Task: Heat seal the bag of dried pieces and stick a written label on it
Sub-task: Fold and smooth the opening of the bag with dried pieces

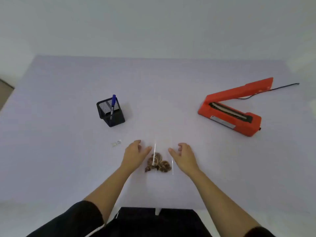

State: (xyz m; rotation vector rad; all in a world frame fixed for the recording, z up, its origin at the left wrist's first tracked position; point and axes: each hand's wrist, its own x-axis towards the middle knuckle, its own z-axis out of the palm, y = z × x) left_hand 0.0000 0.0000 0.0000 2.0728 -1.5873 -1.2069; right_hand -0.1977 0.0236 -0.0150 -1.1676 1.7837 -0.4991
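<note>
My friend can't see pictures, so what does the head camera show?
The left hand and right hand, both open, flank a clear bag of dried brown pieces on a table. A red heat sealer, arm raised, sits to the right; a black mesh holder with a blue pen and a small label sit to the left.

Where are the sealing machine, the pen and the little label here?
Sealer (229,115): head view, on its orange base.
Pen (113,103): head view, on its blue barrel.
Label (116,143): head view, middle of the white sticker.
</note>
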